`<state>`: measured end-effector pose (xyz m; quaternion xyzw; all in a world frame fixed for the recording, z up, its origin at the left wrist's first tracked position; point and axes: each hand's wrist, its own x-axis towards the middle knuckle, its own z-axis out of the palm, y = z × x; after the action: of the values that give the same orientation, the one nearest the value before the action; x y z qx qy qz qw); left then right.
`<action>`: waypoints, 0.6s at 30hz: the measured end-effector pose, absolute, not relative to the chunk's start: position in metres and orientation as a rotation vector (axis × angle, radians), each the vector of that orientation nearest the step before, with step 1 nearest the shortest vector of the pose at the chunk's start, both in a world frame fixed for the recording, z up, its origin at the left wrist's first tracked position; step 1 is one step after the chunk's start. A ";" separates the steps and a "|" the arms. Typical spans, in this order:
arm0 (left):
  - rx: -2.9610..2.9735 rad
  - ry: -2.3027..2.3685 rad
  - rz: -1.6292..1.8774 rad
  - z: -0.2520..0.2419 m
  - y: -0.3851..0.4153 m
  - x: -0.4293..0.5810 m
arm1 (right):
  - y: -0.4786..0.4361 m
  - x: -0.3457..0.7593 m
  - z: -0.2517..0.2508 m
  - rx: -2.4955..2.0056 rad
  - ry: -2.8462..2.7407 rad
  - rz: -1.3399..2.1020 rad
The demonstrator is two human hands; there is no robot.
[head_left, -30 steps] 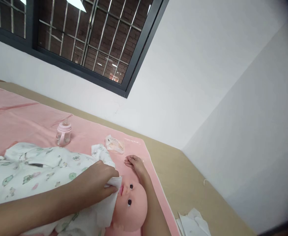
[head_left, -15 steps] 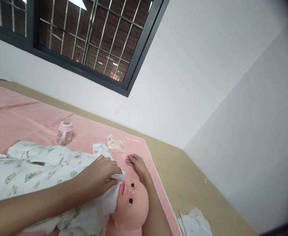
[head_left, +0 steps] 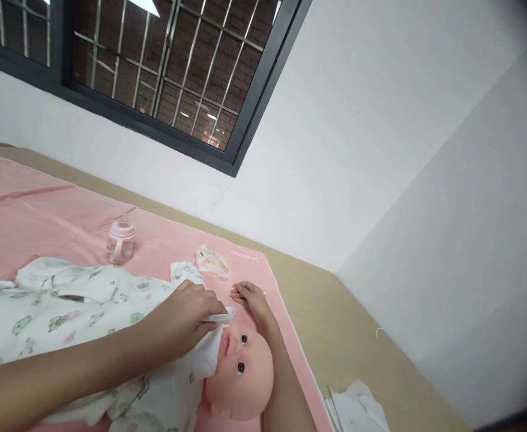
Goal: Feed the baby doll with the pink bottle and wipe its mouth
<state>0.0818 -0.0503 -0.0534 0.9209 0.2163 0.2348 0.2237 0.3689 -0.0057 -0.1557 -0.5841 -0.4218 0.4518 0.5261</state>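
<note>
A baby doll (head_left: pixel 240 384) lies on its back on a pink mat (head_left: pixel 24 198), its bald head to the right. It wears a white sleepsuit (head_left: pixel 96 306) with green and pink prints. My left hand (head_left: pixel 195 315) pinches a white tissue (head_left: pixel 209 351) between thumb and fingers. The tissue hangs beside the doll's mouth and covers its chin and neck. Beyond the head, my right hand (head_left: pixel 249 300) rests on the mat with its fingers extended and nothing in them. My right forearm runs along the top of the doll's head.
A pink-topped baby bottle (head_left: pixel 122 243) stands upright behind the doll. Near my right hand lies a clear plastic packet (head_left: pixel 213 262). White papers or tissues (head_left: pixel 358 408) lie on the wooden surface (head_left: pixel 335 336) at right. A barred window (head_left: pixel 155 72) is above.
My left hand and the tissue have shifted very slightly up and to the right, near the doll's mouth. My right hand stays where it was.
</note>
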 end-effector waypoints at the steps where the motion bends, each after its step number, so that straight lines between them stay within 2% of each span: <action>1: 2.519 0.589 0.659 -0.052 -0.051 0.081 | -0.006 0.369 -0.155 -1.396 -1.009 1.079; 7: 2.440 0.525 0.583 -0.040 -0.059 0.079 | -0.010 0.366 -0.151 -1.403 -1.027 1.069; 18: 2.581 0.502 0.624 -0.053 -0.060 0.082 | -0.011 0.364 -0.150 -1.391 -1.019 1.065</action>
<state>0.0823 -0.0598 -0.0535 0.9321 0.1813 0.2252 0.2180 0.3645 -0.0107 -0.1501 -0.5823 -0.4266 0.4458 0.5293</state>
